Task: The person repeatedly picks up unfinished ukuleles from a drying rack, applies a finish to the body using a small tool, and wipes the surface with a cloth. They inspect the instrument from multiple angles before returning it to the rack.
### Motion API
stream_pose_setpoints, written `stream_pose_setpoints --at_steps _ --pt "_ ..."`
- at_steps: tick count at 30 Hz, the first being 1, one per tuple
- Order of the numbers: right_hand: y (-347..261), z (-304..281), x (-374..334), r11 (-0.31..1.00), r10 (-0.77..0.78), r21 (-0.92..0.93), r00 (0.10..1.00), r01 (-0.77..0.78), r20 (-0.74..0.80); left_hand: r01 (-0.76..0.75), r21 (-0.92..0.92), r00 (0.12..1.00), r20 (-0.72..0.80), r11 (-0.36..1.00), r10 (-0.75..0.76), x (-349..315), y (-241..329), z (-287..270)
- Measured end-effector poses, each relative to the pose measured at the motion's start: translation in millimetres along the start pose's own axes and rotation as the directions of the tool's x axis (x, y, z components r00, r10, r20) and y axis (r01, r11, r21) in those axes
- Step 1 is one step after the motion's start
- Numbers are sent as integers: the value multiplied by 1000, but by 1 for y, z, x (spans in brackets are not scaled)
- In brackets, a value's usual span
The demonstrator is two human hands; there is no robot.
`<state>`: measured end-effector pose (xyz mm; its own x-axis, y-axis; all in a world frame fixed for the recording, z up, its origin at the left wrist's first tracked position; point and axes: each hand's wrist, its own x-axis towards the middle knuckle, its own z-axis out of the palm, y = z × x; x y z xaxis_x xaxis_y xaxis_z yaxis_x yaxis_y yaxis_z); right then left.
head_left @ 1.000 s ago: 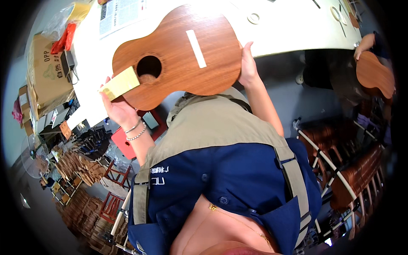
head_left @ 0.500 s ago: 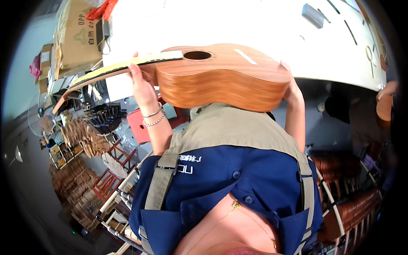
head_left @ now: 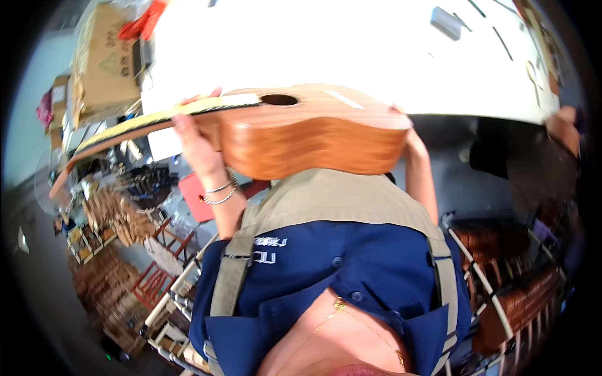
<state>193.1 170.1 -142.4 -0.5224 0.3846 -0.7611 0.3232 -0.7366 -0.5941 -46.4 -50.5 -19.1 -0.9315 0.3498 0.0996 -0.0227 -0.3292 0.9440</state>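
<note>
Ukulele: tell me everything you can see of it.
The ukulele looks like brown, grained wood: a waisted body with a dark soundhole, a pale strip across its top, and a neck with a yellowish covering. No strings are discernible. It is held top up, one side facing the apron, neck toward the picture's left. The left hand grips the neck near the body; the right hand holds the opposite end.

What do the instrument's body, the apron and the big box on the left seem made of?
Instrument's body: wood, going by its brown, streaky grain; a faint sheen suggests a smooth finish, though blur leaves that open.
Apron: matte cloth, judging by its soft folds; fibre unclear.
Big box: probably cardboard, from its dull tan panels.
</note>
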Motion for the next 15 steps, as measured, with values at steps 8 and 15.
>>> stream_pose_setpoints --at_steps 8,15 --pt "-88 -30 93 333 -768 -925 622 182 -154 -85 42 993 83 995 82 10 15 12" --pt "-148 -49 169 127 -763 -986 625 -107 -166 -127 155 982 160 980 102 14 17 32"
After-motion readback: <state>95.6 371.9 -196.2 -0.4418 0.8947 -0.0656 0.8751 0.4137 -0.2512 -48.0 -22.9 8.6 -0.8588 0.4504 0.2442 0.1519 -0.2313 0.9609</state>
